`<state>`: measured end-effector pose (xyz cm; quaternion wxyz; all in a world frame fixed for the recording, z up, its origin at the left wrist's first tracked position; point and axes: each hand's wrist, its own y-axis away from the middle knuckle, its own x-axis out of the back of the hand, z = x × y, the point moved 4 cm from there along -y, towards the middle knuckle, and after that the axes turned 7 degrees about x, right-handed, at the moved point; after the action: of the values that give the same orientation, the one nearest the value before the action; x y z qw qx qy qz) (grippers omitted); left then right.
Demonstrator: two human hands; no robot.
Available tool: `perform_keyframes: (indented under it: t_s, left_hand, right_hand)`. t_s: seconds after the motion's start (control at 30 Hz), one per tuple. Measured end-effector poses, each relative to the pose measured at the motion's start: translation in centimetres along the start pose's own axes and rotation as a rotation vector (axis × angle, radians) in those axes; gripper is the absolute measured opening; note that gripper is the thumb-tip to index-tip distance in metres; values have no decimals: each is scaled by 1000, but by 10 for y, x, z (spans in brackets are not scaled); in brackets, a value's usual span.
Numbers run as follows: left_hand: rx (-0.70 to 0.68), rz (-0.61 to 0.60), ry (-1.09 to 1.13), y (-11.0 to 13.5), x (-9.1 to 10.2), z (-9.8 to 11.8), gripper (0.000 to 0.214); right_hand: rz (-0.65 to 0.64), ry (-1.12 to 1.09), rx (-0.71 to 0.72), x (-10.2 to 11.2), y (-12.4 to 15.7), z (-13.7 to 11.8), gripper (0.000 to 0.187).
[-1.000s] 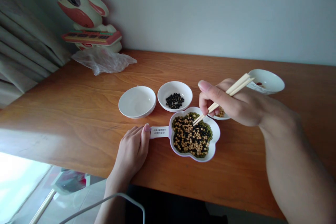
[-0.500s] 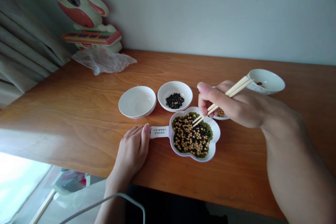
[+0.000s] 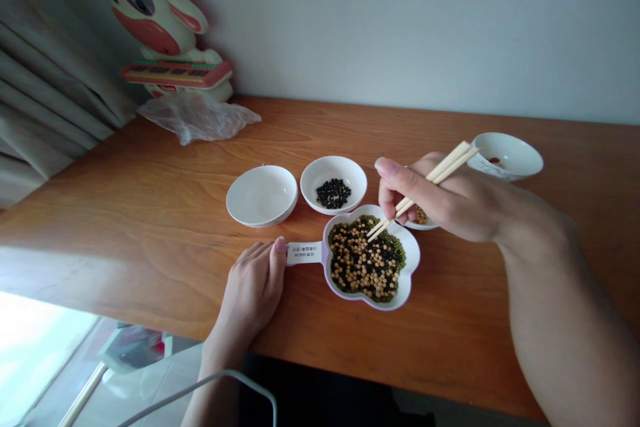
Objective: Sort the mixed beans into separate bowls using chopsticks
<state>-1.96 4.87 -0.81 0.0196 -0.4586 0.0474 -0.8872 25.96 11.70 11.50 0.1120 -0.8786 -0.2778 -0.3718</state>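
A white flower-shaped dish [image 3: 411, 280] with a labelled handle [image 3: 304, 253] holds mixed yellow, green and black beans. My right hand [image 3: 450, 200] grips a pair of wooden chopsticks [image 3: 440, 172], whose tips rest over the beans at the dish's upper middle. My left hand [image 3: 253, 287] lies flat on the table, its fingers together and its fingertips against the end of the dish's handle. Behind the dish stand an empty white bowl [image 3: 261, 195] and a white bowl with black beans [image 3: 333, 183]. A small dish with yellow beans [image 3: 420, 217] is mostly hidden under my right hand.
The wooden table [image 3: 150, 200] meets a pale wall at the back. Another white bowl [image 3: 510, 155] sits at the right. A cow-shaped toy [image 3: 165, 33] and a crumpled clear plastic bag [image 3: 197, 113] occupy the back left corner. A curtain hangs at left; a white cable runs below the table's front edge.
The chopstick tips shifted slightly over the beans. My left hand and the bowls stayed in place.
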Motion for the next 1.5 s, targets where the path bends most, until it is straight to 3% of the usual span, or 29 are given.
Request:
perform_keyframes:
  t_s: [0.73,0.97,1.5]
  left_hand:
    - [-1,-14,27,1,-1,-1,43]
    - [-3,-16,29,1,-1,-2,43]
    - [-5,-11,21,1,0,1,43]
  right_hand:
    - [-36,92,2,2,3,-2,69]
    - [-13,30,-48,4,2,3,71]
    - [-21,23,-4,2,0,-2,68]
